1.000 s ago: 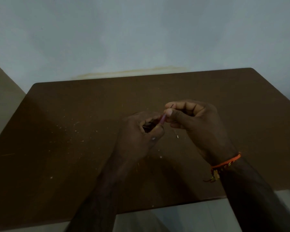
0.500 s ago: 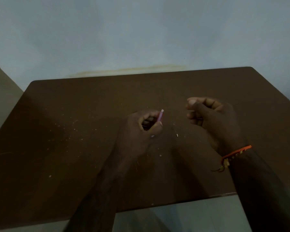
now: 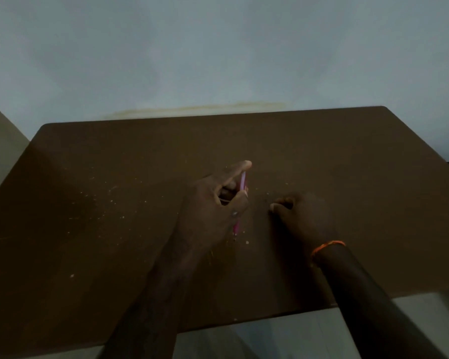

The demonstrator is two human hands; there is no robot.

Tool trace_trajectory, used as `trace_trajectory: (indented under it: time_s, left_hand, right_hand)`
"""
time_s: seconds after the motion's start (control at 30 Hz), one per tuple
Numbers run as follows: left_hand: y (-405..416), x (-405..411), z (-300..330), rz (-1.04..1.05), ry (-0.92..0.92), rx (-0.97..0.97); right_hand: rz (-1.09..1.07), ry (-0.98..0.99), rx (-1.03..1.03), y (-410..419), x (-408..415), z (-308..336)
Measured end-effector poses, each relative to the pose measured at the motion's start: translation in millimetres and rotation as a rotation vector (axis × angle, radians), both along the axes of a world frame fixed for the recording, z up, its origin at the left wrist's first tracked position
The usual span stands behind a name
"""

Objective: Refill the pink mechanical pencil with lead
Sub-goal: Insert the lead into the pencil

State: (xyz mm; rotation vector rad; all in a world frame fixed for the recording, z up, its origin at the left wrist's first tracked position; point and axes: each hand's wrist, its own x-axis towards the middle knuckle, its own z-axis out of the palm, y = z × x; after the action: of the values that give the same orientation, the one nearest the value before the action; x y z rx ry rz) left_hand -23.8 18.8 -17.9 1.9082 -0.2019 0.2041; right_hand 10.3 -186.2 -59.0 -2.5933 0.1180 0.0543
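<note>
Gripping the pink pencil (image 3: 242,183) upright in the left hand (image 3: 213,213), the person has it pinched between thumb and curled fingers, with the forefinger stretched out past the top end. That looks like a steadying hold, keeping the open end up and free so something can go in from above. A bit of pink also shows below the palm (image 3: 236,228), close to the table, so the barrel runs right through the fist. Over on the other side, the right hand (image 3: 303,216) is down at the table (image 3: 114,255), fingers bunched together with the tips pressed at the surface, just beside the left hand but not touching it. My read is that it is going after a small piece there, a lead or a cap perhaps; whether anything sits between those fingertips I cannot tell, the light is too dim. An orange band (image 3: 327,246) circles the right wrist. The tabletop is dark brown and plain, sprinkled with pale specks and crumbs, thickest to the left and around the hands. Behind it stands a pale bluish wall (image 3: 218,47) with a yellowish stain along the table's far edge.
</note>
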Motion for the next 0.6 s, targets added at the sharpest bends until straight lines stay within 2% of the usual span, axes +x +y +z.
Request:
trace_trajectory:
  time_s: [0.17, 0.4, 0.6]
  left_hand:
    - [0.9, 1.5, -7.7, -0.001, 0.013, 0.001]
    - [-0.3, 4.9, -16.2, 0.035, 0.039, -0.004]
    - [-2.4, 4.0, -15.2, 0.033, 0.070, -0.016]
  right_hand:
    - [0.015, -0.018, -0.150, 11.4, -0.3, -0.1]
    - [0.012, 0.080, -0.353, 23.6, -2.1, 13.1]
    - [0.070, 0.099, -0.280, 16.4, -5.6, 20.3]
